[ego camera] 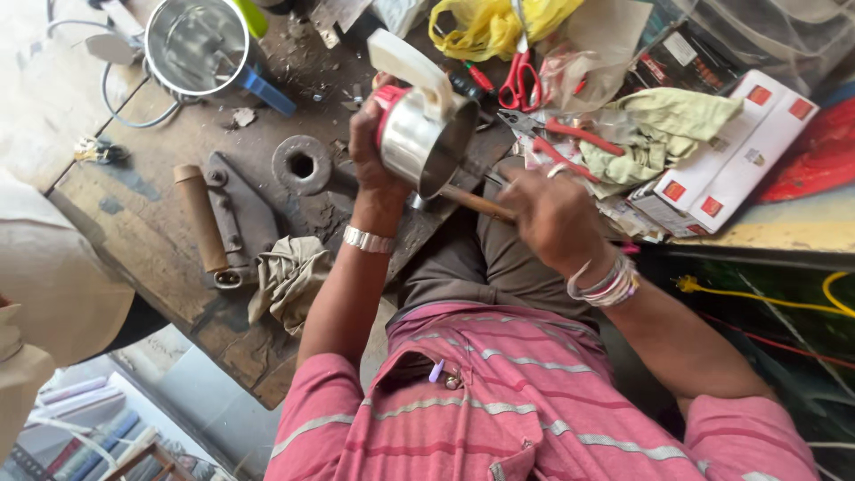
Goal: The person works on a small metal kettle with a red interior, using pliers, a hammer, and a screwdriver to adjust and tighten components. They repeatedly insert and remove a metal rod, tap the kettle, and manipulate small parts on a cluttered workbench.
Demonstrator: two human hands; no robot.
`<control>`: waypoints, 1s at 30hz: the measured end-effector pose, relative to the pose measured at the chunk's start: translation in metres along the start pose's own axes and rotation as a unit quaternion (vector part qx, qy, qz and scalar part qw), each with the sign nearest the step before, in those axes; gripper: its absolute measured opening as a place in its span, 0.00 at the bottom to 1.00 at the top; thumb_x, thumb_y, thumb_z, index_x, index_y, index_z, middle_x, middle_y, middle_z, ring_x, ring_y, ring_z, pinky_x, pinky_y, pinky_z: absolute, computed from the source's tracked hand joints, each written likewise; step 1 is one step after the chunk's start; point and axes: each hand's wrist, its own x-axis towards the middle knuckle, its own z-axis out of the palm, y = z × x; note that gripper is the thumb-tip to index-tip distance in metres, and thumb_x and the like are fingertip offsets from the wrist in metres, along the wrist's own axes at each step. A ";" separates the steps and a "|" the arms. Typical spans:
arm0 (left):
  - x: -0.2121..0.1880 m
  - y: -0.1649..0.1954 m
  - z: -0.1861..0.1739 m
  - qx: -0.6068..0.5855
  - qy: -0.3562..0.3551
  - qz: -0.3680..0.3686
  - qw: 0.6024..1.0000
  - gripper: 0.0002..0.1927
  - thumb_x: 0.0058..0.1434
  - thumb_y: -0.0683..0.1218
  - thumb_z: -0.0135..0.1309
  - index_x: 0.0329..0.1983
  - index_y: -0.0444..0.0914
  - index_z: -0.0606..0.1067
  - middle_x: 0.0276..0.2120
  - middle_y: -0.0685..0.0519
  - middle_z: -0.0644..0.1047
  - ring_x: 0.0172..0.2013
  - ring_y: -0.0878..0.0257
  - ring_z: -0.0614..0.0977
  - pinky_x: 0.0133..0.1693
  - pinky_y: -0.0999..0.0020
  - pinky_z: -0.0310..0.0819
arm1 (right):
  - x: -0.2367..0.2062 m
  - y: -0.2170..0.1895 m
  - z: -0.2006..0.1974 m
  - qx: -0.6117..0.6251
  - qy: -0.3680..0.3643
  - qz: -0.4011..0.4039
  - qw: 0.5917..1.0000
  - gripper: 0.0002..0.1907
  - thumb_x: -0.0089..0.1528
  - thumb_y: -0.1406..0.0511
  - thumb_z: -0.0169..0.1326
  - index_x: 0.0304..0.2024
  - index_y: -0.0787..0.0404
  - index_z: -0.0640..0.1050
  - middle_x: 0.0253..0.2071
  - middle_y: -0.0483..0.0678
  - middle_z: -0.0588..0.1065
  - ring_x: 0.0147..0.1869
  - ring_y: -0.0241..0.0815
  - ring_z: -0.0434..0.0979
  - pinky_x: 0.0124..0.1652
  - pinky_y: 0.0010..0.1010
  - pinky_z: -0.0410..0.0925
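Left hand point(372, 147) grips steel kettle point(426, 134); right hand point(550, 214) clenches wooden-handled tool point(476, 203) w/ tip inside.

Pretty cluttered workshop corner here. The counter point(160, 267) is an old wooden slab, dark, stained and chipped along its edge, running diagonally across the view. Daylight hits it from the upper left, so that end looks washed out and pale. Below the counter's edge there's a pale floor point(191, 387), and in the bottom left corner a stack of books point(85, 436) lies on its side. Over on the right a second surface point(784, 233) with yellowed, worn paint sits level with the counter, and under it it's dark, with a yellow cable point(766, 298) running across and a thin red one just below it.
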 end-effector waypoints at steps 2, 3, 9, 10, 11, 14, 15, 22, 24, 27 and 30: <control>-0.001 0.000 -0.004 0.035 -0.008 0.019 0.999 0.37 0.61 0.56 0.58 0.68 0.33 0.64 0.56 0.41 0.75 0.55 0.50 0.80 0.60 0.53 0.76 | 0.006 -0.003 0.004 0.088 -0.025 0.043 0.995 0.21 0.71 0.54 0.45 0.41 0.64 0.79 0.28 0.54 0.79 0.25 0.41 0.71 0.28 0.28 0.64; 0.001 -0.001 -0.006 0.060 -0.010 0.034 0.998 0.38 0.59 0.56 0.59 0.68 0.33 0.64 0.56 0.41 0.74 0.55 0.50 0.80 0.59 0.52 0.76 | 0.008 -0.005 0.004 0.098 -0.034 0.055 0.993 0.22 0.71 0.53 0.44 0.40 0.64 0.79 0.28 0.54 0.79 0.25 0.41 0.72 0.28 0.29 0.64; 0.011 0.002 -0.021 -0.008 0.035 0.040 0.999 0.40 0.62 0.59 0.60 0.68 0.29 0.64 0.57 0.40 0.73 0.55 0.48 0.79 0.57 0.52 0.79 | -0.003 -0.020 -0.019 -0.184 0.036 -0.134 0.973 0.27 0.72 0.50 0.42 0.36 0.65 0.79 0.26 0.54 0.79 0.24 0.42 0.73 0.28 0.30 0.65; 0.013 0.003 -0.023 -0.022 0.077 0.044 0.996 0.42 0.60 0.59 0.61 0.68 0.29 0.64 0.58 0.41 0.73 0.56 0.49 0.79 0.60 0.52 0.79 | -0.003 -0.020 -0.021 -0.201 0.043 -0.179 0.962 0.28 0.72 0.49 0.42 0.35 0.65 0.79 0.25 0.54 0.79 0.24 0.43 0.73 0.28 0.30 0.65; 0.013 0.003 -0.026 -0.010 0.068 0.034 0.997 0.41 0.59 0.60 0.61 0.67 0.29 0.65 0.57 0.40 0.73 0.55 0.49 0.79 0.59 0.52 0.79 | -0.002 -0.020 -0.021 -0.222 0.056 -0.223 0.948 0.29 0.72 0.49 0.41 0.35 0.65 0.80 0.25 0.54 0.79 0.24 0.43 0.73 0.28 0.30 0.65; 0.014 0.003 -0.032 0.016 0.053 0.023 0.998 0.40 0.57 0.60 0.61 0.64 0.31 0.68 0.56 0.41 0.74 0.54 0.49 0.80 0.57 0.50 0.79 | 0.010 -0.016 -0.015 -0.145 -0.020 -0.119 0.982 0.31 0.73 0.47 0.40 0.33 0.65 0.80 0.24 0.54 0.79 0.24 0.43 0.74 0.28 0.31 0.66; 0.013 0.003 -0.034 0.019 0.052 0.029 0.998 0.39 0.56 0.60 0.61 0.63 0.31 0.69 0.55 0.41 0.74 0.54 0.49 0.80 0.58 0.49 0.80 | 0.015 -0.014 -0.013 -0.077 -0.049 -0.041 0.995 0.32 0.73 0.47 0.40 0.32 0.65 0.80 0.23 0.54 0.79 0.24 0.44 0.74 0.28 0.31 0.66; 0.009 0.002 -0.048 -0.014 0.081 0.032 0.996 0.31 0.62 0.59 0.60 0.58 0.33 0.70 0.55 0.40 0.73 0.53 0.48 0.81 0.58 0.48 0.80 | 0.009 -0.029 -0.012 -0.058 -0.058 0.056 0.995 0.37 0.73 0.44 0.38 0.29 0.66 0.80 0.23 0.54 0.80 0.24 0.44 0.77 0.30 0.32 0.69; 0.008 0.002 -0.048 -0.006 0.087 0.043 0.995 0.32 0.63 0.58 0.60 0.60 0.32 0.68 0.55 0.41 0.74 0.53 0.48 0.81 0.58 0.48 0.80 | 0.001 -0.034 -0.013 -0.156 -0.059 -0.019 0.986 0.36 0.73 0.43 0.38 0.32 0.67 0.79 0.26 0.55 0.79 0.26 0.45 0.77 0.31 0.33 0.69; 0.007 0.002 -0.040 -0.017 0.069 0.010 0.997 0.38 0.59 0.59 0.60 0.65 0.32 0.65 0.55 0.41 0.75 0.52 0.49 0.82 0.57 0.50 0.80 | 0.001 -0.030 -0.011 -0.262 0.063 -0.276 0.923 0.35 0.73 0.43 0.39 0.38 0.68 0.76 0.30 0.57 0.79 0.29 0.47 0.77 0.33 0.34 0.70; 0.007 0.004 -0.025 0.054 -0.016 0.021 0.998 0.43 0.61 0.60 0.61 0.71 0.30 0.63 0.55 0.37 0.75 0.52 0.48 0.82 0.54 0.51 0.80 | 0.013 -0.016 -0.002 -0.302 0.045 -0.281 0.910 0.35 0.72 0.42 0.39 0.43 0.70 0.73 0.34 0.58 0.78 0.32 0.50 0.78 0.34 0.35 0.70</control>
